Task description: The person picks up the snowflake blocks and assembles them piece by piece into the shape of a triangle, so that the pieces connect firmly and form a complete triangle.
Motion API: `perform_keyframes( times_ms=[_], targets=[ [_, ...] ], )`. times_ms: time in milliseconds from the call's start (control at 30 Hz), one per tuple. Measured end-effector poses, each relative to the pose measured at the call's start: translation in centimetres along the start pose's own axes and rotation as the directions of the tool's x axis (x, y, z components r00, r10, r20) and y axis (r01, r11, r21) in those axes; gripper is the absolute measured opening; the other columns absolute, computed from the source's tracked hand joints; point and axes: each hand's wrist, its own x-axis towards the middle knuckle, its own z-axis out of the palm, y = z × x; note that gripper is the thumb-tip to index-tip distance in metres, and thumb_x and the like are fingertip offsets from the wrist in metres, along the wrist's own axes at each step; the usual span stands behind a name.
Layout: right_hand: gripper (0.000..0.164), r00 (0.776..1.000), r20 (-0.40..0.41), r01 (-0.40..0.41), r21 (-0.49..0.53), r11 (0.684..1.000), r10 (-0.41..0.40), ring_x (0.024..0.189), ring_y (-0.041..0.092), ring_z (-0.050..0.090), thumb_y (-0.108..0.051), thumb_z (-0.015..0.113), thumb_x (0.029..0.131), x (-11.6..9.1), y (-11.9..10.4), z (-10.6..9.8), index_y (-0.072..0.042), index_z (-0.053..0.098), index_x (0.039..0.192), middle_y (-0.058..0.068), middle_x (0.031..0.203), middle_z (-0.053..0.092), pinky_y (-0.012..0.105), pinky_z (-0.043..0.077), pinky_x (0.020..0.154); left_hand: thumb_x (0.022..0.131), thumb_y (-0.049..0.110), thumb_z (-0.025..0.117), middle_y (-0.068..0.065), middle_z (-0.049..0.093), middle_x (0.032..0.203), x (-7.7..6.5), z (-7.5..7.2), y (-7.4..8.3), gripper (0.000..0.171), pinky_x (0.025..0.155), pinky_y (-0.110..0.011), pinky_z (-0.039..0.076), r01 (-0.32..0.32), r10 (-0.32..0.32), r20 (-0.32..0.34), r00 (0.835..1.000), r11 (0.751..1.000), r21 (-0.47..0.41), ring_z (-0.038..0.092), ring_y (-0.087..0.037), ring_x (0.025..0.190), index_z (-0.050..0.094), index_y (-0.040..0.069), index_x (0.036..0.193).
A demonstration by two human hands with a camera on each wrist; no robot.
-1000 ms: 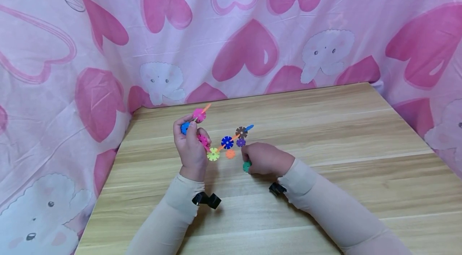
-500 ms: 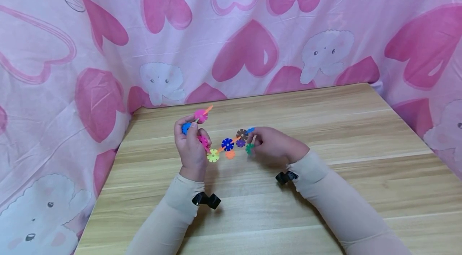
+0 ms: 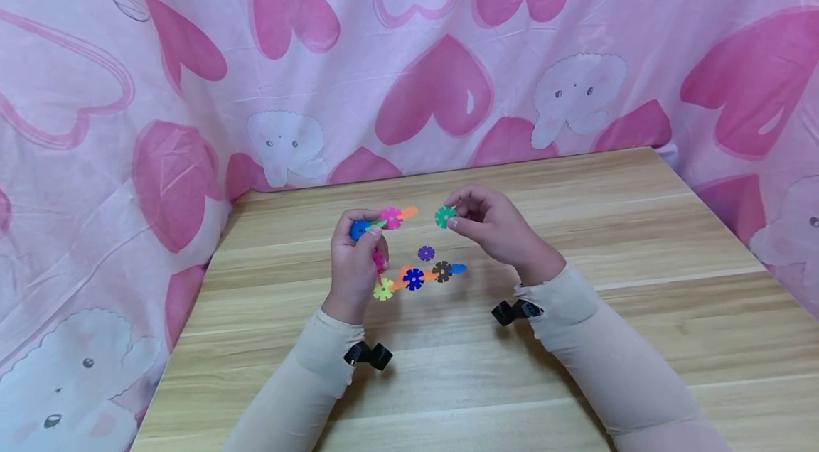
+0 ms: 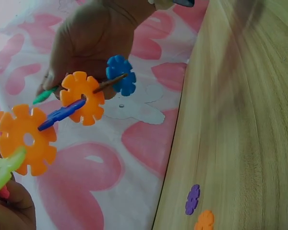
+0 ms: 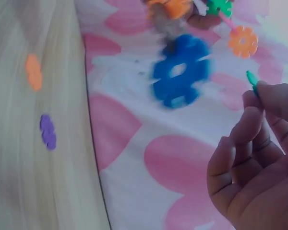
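Observation:
My left hand grips a chain of interlocked, notched plastic discs near its middle. From the hand, one end runs through a pink disc to an orange disc. The other end hangs past a yellow disc, a dark blue disc and a brown disc to a blue disc. My right hand pinches a green notched disc between thumb and finger. It is level with the chain's orange end, a gap apart from it.
On the wooden table lie a loose purple disc and a loose orange disc, below the chain. A pink heart-patterned curtain hangs along the table's far and left sides.
My right hand has lifted the green disc up and away from the table. My left hand has shifted right and turned the chain, so its orange end points at the green disc.

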Motion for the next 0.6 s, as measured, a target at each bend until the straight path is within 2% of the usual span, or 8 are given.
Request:
perform_keyframes(
  times_ms=[300, 467, 600],
  targets=[
    [0.021, 0.998, 0.005, 0.059, 0.072, 0.996, -0.059, 0.081, 0.018, 0.061, 0.003, 0.068, 0.098, -0.4, -1.0, 0.4, 0.003, 0.066, 0.119, 0.011, 0.095, 0.064, 0.024, 0.056, 0.073, 0.103, 0.006, 0.049, -0.003, 0.049, 0.070, -0.3, 0.1, 0.1, 0.022, 0.050, -0.021, 0.047, 0.012, -0.017, 0.114, 0.993, 0.999, 0.036, 0.049, -0.014, 0.054, 0.057, 0.001, 0.124],
    [0.020, 0.998, 0.001, 0.065, 0.061, 0.996, -0.066, 0.079, 0.018, 0.059, 0.003, 0.068, 0.098, -0.5, -1.4, 0.7, 0.002, 0.067, 0.118, 0.011, 0.094, 0.062, 0.024, 0.054, 0.069, 0.104, 0.006, 0.049, -0.003, 0.049, 0.070, -0.4, 0.1, 0.1, 0.021, 0.050, -0.020, 0.047, 0.007, -0.008, 0.154, 0.988, 1.000, 0.008, 0.049, -0.013, 0.054, 0.056, 0.001, 0.123],
    [0.020, 0.998, 0.003, 0.065, 0.054, 0.996, -0.065, 0.079, 0.019, 0.058, 0.003, 0.068, 0.098, -0.6, -1.6, 0.7, 0.000, 0.068, 0.118, 0.012, 0.094, 0.063, 0.024, 0.053, 0.068, 0.104, 0.006, 0.049, -0.002, 0.049, 0.070, -0.4, 0.1, 0.1, 0.019, 0.049, -0.019, 0.047, 0.002, 0.000, 0.168, 0.986, 1.000, -0.008, 0.049, -0.012, 0.054, 0.059, 0.007, 0.120]
  ],
)
